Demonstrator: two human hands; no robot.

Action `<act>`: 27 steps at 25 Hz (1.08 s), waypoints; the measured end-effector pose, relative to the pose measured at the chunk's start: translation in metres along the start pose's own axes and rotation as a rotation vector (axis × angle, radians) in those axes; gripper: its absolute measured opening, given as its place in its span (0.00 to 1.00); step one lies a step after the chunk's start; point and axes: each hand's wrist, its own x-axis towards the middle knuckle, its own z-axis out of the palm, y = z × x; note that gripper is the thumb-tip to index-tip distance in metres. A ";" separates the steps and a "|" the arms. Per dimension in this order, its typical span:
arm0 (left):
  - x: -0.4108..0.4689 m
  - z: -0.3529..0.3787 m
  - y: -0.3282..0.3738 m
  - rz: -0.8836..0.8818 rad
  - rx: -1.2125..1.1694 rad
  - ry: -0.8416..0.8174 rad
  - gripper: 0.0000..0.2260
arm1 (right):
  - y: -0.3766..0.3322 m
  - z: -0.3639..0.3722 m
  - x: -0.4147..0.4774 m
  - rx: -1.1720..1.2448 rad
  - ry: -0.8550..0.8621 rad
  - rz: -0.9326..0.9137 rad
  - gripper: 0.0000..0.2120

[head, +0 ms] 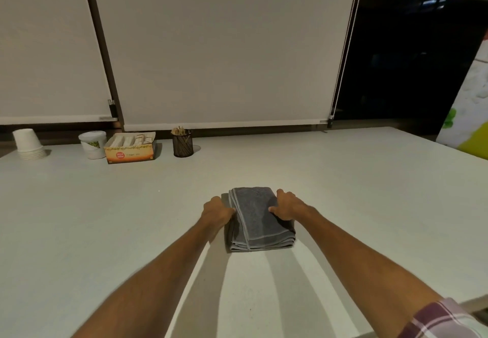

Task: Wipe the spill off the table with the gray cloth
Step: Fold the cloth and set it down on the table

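Observation:
A gray cloth [257, 221], folded into a thick rectangle, lies flat on the white table [356, 192] in front of me. My left hand [217, 212] grips its left edge with the fingers curled against the fold. My right hand [287, 207] holds the right edge, thumb on top of the cloth and fingers along its side. Both forearms stretch out over the table toward it. I see no spill on the table surface around the cloth.
Along the far left edge stand a stack of white paper cups [28, 144], a white tub [93, 144], an open orange box of sachets [130, 148] and a black mesh holder with wooden sticks [182, 143]. Roller blinds hang behind the table.

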 end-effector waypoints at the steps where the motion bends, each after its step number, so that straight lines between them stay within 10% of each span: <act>1: 0.003 0.002 0.006 -0.046 -0.079 -0.009 0.15 | 0.000 -0.004 0.003 -0.017 -0.026 -0.010 0.28; 7: 0.015 -0.005 0.021 -0.286 -0.231 -0.156 0.08 | 0.003 -0.016 0.026 0.248 -0.179 0.082 0.13; 14: 0.027 -0.008 0.039 -0.071 0.003 -0.222 0.10 | -0.003 -0.041 0.041 0.445 -0.390 0.069 0.11; 27: 0.168 -0.050 0.084 0.007 -0.296 -0.002 0.09 | -0.036 -0.104 0.181 0.612 -0.182 -0.119 0.14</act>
